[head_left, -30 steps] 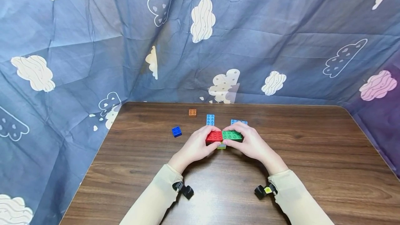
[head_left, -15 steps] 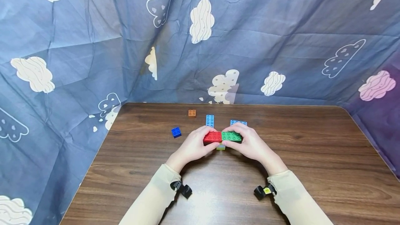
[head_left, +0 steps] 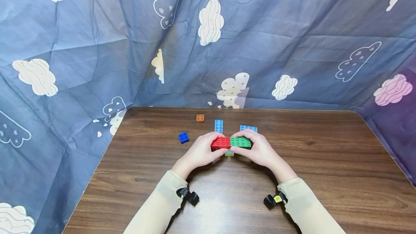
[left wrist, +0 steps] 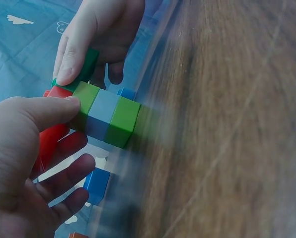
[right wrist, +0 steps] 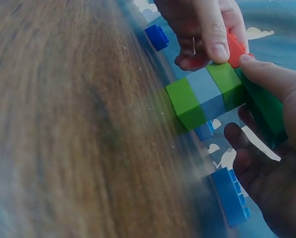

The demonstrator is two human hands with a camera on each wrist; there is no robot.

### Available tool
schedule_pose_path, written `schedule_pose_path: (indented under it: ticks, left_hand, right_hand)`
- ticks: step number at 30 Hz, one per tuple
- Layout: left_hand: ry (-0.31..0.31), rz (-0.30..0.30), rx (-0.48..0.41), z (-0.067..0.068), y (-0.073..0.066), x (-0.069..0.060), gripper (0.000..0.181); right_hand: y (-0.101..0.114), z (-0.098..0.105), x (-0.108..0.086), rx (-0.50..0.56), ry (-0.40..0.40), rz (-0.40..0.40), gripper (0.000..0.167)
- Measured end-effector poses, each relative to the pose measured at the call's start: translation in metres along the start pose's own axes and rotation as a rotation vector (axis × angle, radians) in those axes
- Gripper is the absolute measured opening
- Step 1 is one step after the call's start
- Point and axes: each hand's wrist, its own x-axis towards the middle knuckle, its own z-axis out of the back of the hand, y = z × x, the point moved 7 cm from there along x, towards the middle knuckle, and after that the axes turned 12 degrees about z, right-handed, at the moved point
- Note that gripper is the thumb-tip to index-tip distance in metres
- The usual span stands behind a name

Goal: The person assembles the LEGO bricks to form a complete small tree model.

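Two bricks lie end to end on top of a small tower of lime green and grey-blue blocks, which stands on the table. My left hand grips the red brick, with the thumb on its near side and fingers on the far side. The green brick is held the same way by my right hand. Both thumb tips meet close to the seam above the tower. From the right wrist view, the tower's lime, grey-blue and lime layers show below the two bricks. Whether the studs are fully seated cannot be seen.
Beyond the hands lie two light blue bricks, one lengthwise and one crosswise. A dark blue brick and an orange brick are to the left. A cloud-patterned cloth hangs behind the wooden table.
Both hands and the red and green bricks have shifted very slightly left. A little more of the red brick shows past the left fingers. Both grips stay the same.
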Motion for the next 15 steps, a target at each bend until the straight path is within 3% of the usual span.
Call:
schedule_pose_path:
  ticks: [9, 15]
  left_hand:
    - [0.012, -0.002, -0.014, -0.003, -0.001, 0.000, 0.034]
    - [0.007, -0.014, -0.022, -0.004, -0.001, 0.000, 0.032]
  right_hand:
    - [-0.010, -0.001, -0.005, 0.108, 0.015, -0.049, 0.042]
    - [-0.017, 0.007, -0.007, 0.057, 0.084, -0.021, 0.058]
